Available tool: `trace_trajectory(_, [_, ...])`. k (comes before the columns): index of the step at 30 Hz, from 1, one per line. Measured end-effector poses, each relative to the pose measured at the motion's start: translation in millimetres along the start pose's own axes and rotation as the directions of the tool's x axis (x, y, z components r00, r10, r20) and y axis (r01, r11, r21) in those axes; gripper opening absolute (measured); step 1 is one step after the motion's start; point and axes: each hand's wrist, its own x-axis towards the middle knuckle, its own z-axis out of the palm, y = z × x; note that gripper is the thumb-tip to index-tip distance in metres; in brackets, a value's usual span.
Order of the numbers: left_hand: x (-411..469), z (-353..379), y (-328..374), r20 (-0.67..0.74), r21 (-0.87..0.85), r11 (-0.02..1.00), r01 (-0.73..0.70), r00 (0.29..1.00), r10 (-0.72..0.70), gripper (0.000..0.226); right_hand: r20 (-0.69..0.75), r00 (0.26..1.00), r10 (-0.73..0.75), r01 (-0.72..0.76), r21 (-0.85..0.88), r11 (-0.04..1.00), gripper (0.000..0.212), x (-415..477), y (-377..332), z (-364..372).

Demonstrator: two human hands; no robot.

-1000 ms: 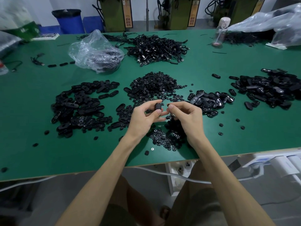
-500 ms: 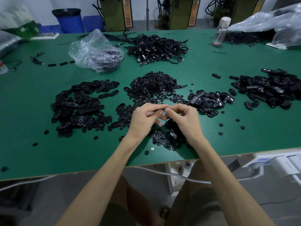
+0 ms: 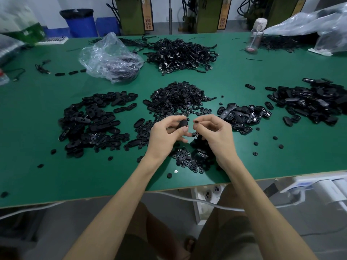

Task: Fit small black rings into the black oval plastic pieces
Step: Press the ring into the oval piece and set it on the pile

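Observation:
My left hand holds a black oval plastic piece between thumb and fingers, just above the green table. My right hand pinches a small black ring at its fingertips, a short gap to the right of the oval piece. A heap of small black rings lies behind my hands, and more rings are scattered under my wrists. A pile of oval pieces spreads to the left.
More black pieces lie in piles at the right and far right. A clear plastic bag, a heap of black cables and a bottle stand at the back. The table's front edge is close to me.
My hands were pressed together at the fingertips half a second ago; now they have drawn slightly apart, the left showing the oval piece and the right holding a ring.

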Motion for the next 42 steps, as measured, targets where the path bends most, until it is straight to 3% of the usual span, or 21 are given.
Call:
trace_trajectory(7, [-1.4,1.0,-0.7,0.058,0.093,0.995,-0.021,0.998,0.016,0.039,0.024,1.000,0.003,-0.003,-0.004,1.000,0.006,-0.1,1.9,1.9])
trace_trajectory(20, [-0.2,3.2,-2.9,0.062,0.126,0.992,-0.019,0.998,0.012,0.042,0.011,1.000,0.023,-0.023,0.007,1.000,0.005,-0.2,-1.3,3.2])
trace_trajectory(31, [-1.9,4.4,2.1,0.124,0.113,0.989,-0.097,0.989,0.083,0.047,-0.036,0.998,0.059,-0.060,-0.007,0.998,0.005,-1.8,-5.2,4.4])
trace_trajectory(37, [-2.2,1.7,1.1,0.009,0.077,0.996,-0.038,0.999,0.038,0.039,-0.093,0.992,0.091,-0.089,0.027,0.996,0.007,-1.7,-4.1,3.6])
trace_trajectory(42, [-1.3,3.0,1.5,0.028,0.045,0.999,-0.025,0.999,0.023,0.036,-0.129,0.991,0.041,-0.038,0.024,0.999,0.008,-3.2,-3.5,2.5])
